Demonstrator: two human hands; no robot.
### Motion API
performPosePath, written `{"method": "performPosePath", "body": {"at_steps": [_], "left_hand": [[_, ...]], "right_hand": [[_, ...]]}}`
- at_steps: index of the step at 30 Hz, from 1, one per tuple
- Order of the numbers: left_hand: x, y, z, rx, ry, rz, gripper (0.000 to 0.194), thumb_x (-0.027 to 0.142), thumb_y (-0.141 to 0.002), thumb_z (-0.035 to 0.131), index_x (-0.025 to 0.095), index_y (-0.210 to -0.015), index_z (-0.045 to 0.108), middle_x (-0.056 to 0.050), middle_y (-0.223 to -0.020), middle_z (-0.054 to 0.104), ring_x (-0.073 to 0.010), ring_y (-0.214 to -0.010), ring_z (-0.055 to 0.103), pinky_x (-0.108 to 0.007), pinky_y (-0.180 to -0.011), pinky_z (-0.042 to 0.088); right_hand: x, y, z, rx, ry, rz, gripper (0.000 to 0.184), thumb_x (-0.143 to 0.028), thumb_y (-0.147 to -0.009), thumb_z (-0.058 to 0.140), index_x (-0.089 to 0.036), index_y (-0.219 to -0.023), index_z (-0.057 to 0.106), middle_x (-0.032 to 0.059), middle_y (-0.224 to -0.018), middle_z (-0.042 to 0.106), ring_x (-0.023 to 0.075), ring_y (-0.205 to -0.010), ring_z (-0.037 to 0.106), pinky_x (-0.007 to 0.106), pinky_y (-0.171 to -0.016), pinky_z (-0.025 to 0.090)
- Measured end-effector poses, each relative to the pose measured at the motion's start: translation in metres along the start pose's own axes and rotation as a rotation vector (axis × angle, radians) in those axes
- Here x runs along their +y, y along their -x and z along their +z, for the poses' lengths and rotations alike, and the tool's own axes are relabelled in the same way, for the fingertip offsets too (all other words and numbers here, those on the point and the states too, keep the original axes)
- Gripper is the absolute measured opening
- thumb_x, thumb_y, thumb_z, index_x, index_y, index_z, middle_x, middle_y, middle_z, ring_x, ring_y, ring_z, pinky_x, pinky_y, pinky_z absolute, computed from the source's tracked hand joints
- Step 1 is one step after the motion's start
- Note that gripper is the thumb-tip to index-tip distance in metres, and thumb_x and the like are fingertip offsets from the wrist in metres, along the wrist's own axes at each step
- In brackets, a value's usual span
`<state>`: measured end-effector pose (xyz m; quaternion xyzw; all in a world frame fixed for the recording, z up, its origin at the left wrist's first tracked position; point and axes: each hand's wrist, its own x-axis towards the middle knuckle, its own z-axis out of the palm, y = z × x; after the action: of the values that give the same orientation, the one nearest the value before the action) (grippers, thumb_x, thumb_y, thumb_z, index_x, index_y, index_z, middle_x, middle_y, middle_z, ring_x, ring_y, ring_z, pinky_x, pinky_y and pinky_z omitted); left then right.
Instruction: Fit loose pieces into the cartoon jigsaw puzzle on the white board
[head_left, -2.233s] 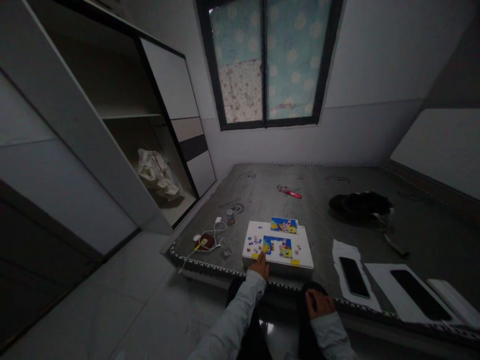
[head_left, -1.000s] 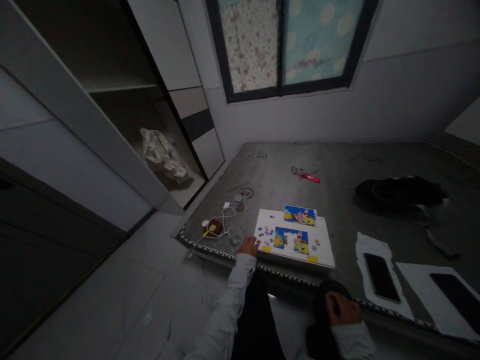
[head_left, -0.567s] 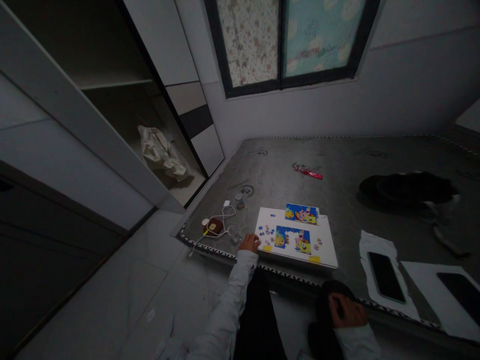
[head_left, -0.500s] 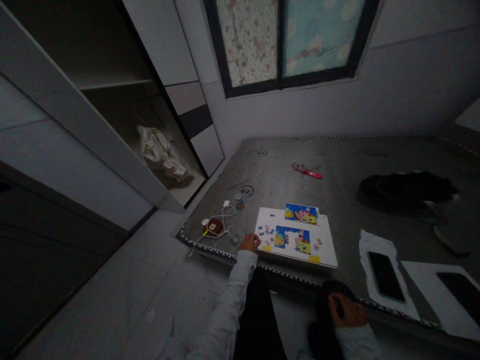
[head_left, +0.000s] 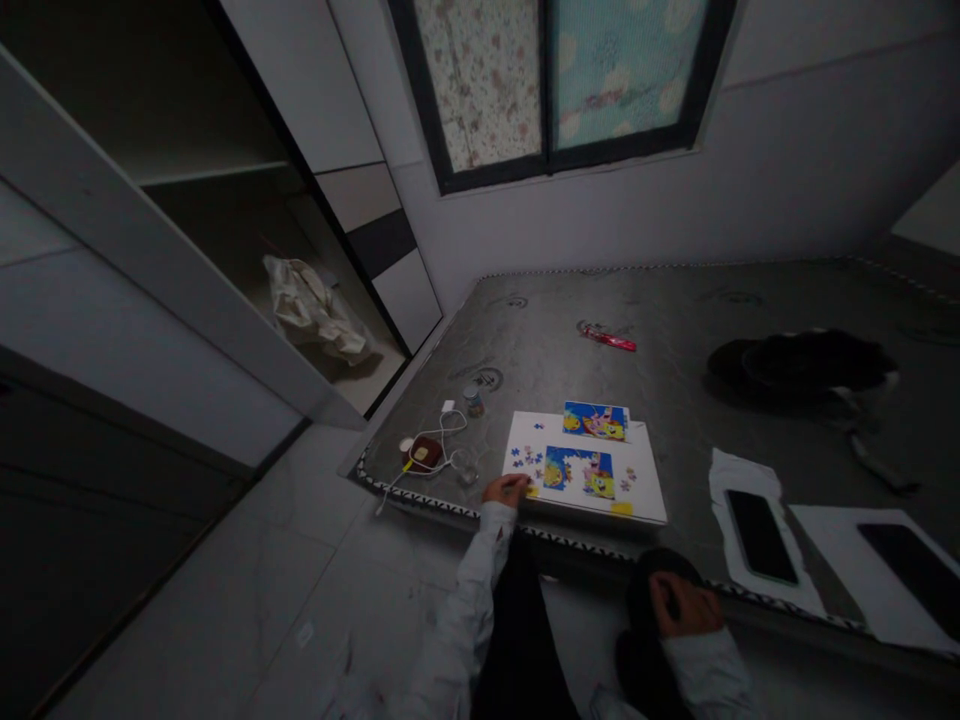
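A white board [head_left: 645, 490] lies near the front edge of a grey mattress [head_left: 675, 330]. On it sits a partly built cartoon jigsaw [head_left: 579, 472], several loose pieces [head_left: 525, 457] to its left, and a reference picture [head_left: 596, 421] behind. My left hand [head_left: 506, 490] rests at the board's front left corner, fingers curled beside a yellow piece; what it holds is too small to tell. My right hand [head_left: 679, 606] lies closed on my dark-trousered knee, below the mattress edge.
Left of the board are a small jar [head_left: 472, 401], a white cable [head_left: 439, 440] and a round brown object [head_left: 422, 455]. A red packet [head_left: 611, 338] and dark clothing [head_left: 799, 362] lie further back. Two phones [head_left: 757, 520] on white sheets sit right. An open wardrobe [head_left: 225, 230] stands left.
The view has tilted down and swung slightly. My left hand slid from the board's front edge to its left corner, then a little back to the right. My right hand stayed on my knee.
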<state>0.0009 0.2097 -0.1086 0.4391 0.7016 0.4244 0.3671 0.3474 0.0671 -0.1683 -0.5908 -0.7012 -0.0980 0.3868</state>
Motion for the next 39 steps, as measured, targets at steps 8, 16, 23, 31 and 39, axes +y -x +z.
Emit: {"method": "performPosePath", "body": {"at_steps": [8,16,23,31,39], "left_hand": [[0.030,0.014,0.012,-0.088,0.104,-0.014,0.015,0.037,-0.090,0.086,0.023,-0.091,0.093,-0.008,-0.109,0.093,-0.0303,-0.116,0.087,-0.046,-0.114,0.067],[0.039,0.016,0.008,-0.135,0.085,0.046,0.012,0.029,-0.093,0.083,0.023,-0.095,0.093,-0.009,-0.113,0.093,-0.0283,-0.114,0.088,-0.045,-0.115,0.066],[0.035,0.019,0.011,-0.101,0.054,0.046,0.013,0.033,-0.092,0.086,0.020,-0.094,0.091,-0.010,-0.110,0.093,-0.0281,-0.110,0.088,-0.042,-0.109,0.068],[0.036,0.032,0.012,-0.144,-0.038,0.090,0.015,0.031,-0.097,0.076,0.024,-0.088,0.086,-0.005,-0.102,0.093,-0.0241,-0.107,0.086,-0.037,-0.104,0.068],[0.017,0.043,0.017,-0.163,-0.077,0.109,0.016,0.032,-0.099,0.073,0.024,-0.094,0.086,-0.003,-0.100,0.092,-0.0229,-0.105,0.087,-0.037,-0.106,0.067]], "right_hand": [[-0.001,0.000,-0.002,-0.013,0.019,-0.003,0.029,-0.030,-0.115,0.055,-0.021,-0.096,0.076,0.0069,-0.084,0.084,0.0220,-0.075,0.075,0.039,-0.083,0.049],[-0.001,-0.001,-0.001,-0.001,-0.001,-0.025,0.028,-0.027,-0.113,0.058,-0.020,-0.094,0.077,0.0070,-0.085,0.085,0.0205,-0.074,0.075,0.037,-0.081,0.048],[-0.003,-0.004,-0.003,0.016,-0.011,-0.032,0.025,-0.025,-0.113,0.059,-0.019,-0.095,0.076,0.0073,-0.085,0.085,0.0201,-0.075,0.076,0.037,-0.081,0.047],[-0.008,-0.005,-0.007,-0.019,-0.013,0.032,0.030,-0.030,-0.114,0.053,-0.022,-0.093,0.073,0.0047,-0.080,0.081,0.0202,-0.073,0.073,0.038,-0.082,0.046],[-0.007,-0.003,-0.003,-0.025,-0.012,0.018,0.029,-0.028,-0.114,0.054,-0.020,-0.094,0.074,0.0040,-0.078,0.079,0.0206,-0.073,0.074,0.038,-0.082,0.047]]}}
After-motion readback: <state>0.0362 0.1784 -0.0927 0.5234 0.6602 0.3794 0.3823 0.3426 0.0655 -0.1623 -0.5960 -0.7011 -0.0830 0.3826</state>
